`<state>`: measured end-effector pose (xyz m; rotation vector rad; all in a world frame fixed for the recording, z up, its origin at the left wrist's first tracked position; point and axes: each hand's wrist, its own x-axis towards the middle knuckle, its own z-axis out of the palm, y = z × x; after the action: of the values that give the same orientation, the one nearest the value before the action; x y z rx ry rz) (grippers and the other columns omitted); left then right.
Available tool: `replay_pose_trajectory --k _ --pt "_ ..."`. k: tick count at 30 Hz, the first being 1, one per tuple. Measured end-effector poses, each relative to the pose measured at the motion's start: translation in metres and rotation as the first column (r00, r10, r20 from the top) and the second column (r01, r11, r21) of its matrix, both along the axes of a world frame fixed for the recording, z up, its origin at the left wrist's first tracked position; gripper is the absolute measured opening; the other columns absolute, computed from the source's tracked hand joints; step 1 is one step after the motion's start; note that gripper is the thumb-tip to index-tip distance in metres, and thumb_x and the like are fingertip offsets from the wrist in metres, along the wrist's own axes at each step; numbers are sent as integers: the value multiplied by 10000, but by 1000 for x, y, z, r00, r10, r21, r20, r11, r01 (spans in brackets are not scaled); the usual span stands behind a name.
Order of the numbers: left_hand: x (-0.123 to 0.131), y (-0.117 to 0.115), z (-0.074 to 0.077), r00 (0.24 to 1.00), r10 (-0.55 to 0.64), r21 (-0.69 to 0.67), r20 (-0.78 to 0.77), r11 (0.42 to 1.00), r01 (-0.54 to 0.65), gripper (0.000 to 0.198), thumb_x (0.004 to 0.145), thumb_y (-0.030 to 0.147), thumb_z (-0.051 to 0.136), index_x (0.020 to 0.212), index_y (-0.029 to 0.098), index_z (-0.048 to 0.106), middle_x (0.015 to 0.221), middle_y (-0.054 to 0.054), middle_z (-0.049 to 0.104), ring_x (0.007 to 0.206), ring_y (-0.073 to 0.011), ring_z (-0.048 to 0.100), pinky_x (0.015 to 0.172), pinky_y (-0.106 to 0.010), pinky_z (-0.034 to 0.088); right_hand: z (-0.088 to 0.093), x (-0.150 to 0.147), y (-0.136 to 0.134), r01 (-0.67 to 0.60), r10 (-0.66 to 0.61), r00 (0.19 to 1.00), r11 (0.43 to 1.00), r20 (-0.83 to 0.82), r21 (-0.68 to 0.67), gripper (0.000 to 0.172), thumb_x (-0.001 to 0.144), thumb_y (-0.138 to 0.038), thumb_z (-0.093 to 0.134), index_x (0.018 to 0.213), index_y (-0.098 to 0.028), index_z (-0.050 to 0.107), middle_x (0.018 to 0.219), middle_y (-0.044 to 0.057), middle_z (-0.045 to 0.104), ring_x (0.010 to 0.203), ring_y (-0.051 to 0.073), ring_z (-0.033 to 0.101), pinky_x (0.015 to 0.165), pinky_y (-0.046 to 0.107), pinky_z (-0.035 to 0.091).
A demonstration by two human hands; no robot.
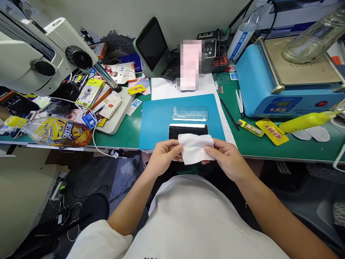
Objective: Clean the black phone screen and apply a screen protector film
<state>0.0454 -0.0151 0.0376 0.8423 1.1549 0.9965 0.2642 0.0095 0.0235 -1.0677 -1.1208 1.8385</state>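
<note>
Between my two hands a white cloth or tissue point(196, 149) is stretched out in front of me. My left hand point(167, 155) pinches its left edge between thumb and fingers. At the right edge, my right hand point(225, 155) grips it the same way. Just beyond the white sheet lies a phone point(175, 131) with a black front, partly hidden by the sheet. Past the phone sits a clear rectangular piece point(190, 113), perhaps plastic or glass. Both lie on a blue mat point(155, 122).
A blue heating machine point(275, 97) with a glass jar point(315, 39) stands at right. Nearer are a yellow bottle point(307, 121), yellow packets point(272, 131) and a black pen point(229, 113). Left are a microscope point(59, 54), a drink bottle point(59, 132) and small boxes point(111, 104).
</note>
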Motion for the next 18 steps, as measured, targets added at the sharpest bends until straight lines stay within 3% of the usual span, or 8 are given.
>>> replay_pose_trajectory --k 7,13,18 --pt "-3 -1 -2 998 -44 36 52 998 42 416 835 528 759 1027 159 768 816 -51 762 701 -176 721 663 -292 617 0 3 -3 11 -12 1000 1000 23 10 277 850 -453 769 1047 -263 807 834 24 732 703 166 647 588 292 586" --pt "5 -1 -8 998 -65 57 -24 996 66 383 815 491 784 1012 162 771 860 -53 756 733 -173 695 657 -280 602 0 4 -6 21 -22 997 1000 72 9 318 846 -465 759 1074 -245 794 872 43 738 708 183 645 590 314 583" --pt "6 -1 -6 999 -24 89 -49 996 29 321 812 462 777 945 171 775 811 -34 737 696 -156 667 646 -282 595 -6 8 -6 26 -28 998 999 57 43 193 864 -385 733 986 -254 807 816 20 727 645 166 628 594 319 553"
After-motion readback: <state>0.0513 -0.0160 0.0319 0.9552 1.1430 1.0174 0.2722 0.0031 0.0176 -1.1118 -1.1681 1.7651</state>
